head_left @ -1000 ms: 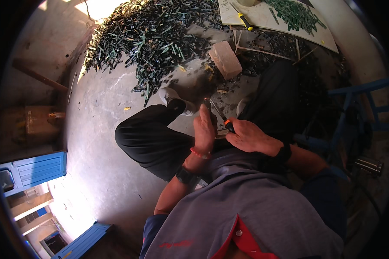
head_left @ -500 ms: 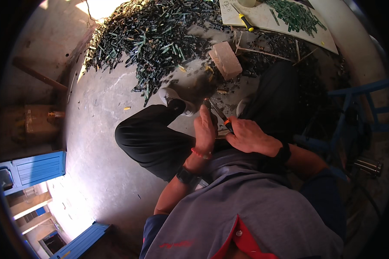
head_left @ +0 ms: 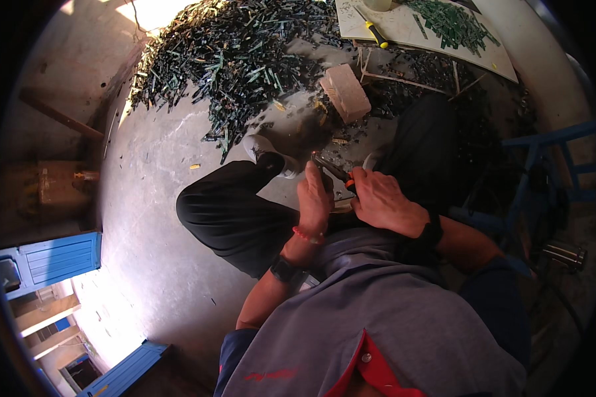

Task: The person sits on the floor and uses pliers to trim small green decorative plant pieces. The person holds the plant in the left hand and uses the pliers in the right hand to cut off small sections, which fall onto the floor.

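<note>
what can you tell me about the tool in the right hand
The tool has a black-and-orange handle and a slim, dark, metal-looking front end. It slants up and leftward from the right hand, which grips its handle, toward the thumb of the left hand. What its tip touches is too small to tell.

Far: pinkish block (head_left: pixel 346 92) on floor (head_left: pixel 146 198), just short of whitish board (head_left: pixel 410 30); yellow-black screwdriver (head_left: pixel 377 34) lying on board. Far left: brown pole (head_left: pixel 63 114) slanting by wall (head_left: pixel 66 73). Left: blue door panel (head_left: pixel 63 259); second blue panel (head_left: pixel 129 370) nearer. Right: blue frame (head_left: pixel 555 137), shiny metal cylinder (head_left: pixel 565 255) nearer.
</note>
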`<action>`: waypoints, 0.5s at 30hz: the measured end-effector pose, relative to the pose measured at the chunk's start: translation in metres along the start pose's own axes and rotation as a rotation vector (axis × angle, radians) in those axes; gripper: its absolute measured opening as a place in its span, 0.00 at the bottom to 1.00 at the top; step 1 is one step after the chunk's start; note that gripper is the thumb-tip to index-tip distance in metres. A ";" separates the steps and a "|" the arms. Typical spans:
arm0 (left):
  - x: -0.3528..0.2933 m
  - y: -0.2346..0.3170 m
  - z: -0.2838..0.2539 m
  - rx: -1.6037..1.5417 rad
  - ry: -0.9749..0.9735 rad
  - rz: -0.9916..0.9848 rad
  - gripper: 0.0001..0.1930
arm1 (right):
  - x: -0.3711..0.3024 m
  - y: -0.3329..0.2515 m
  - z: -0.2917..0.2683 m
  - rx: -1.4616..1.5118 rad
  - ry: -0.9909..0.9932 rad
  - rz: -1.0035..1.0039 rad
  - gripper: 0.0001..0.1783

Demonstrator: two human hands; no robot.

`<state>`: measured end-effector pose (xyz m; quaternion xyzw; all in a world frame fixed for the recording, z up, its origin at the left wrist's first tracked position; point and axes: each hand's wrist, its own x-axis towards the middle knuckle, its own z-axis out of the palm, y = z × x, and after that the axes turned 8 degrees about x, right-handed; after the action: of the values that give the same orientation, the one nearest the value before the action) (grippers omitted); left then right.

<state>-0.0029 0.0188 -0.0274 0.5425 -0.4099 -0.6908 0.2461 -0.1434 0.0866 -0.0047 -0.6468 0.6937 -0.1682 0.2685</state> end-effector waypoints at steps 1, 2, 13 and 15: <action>0.001 -0.001 -0.001 -0.005 -0.007 0.001 0.33 | 0.000 -0.001 0.000 0.006 0.002 0.002 0.16; 0.001 -0.002 -0.001 -0.010 -0.014 0.003 0.33 | -0.001 -0.001 0.000 0.012 0.004 0.003 0.16; 0.001 0.000 -0.002 -0.026 -0.024 -0.001 0.32 | -0.005 0.003 -0.001 0.119 -0.032 0.041 0.20; 0.000 0.000 -0.002 -0.028 -0.032 -0.005 0.32 | -0.005 0.003 -0.001 0.116 -0.026 0.043 0.20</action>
<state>-0.0009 0.0180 -0.0278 0.5288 -0.4029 -0.7056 0.2454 -0.1465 0.0914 -0.0045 -0.6173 0.6931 -0.1939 0.3178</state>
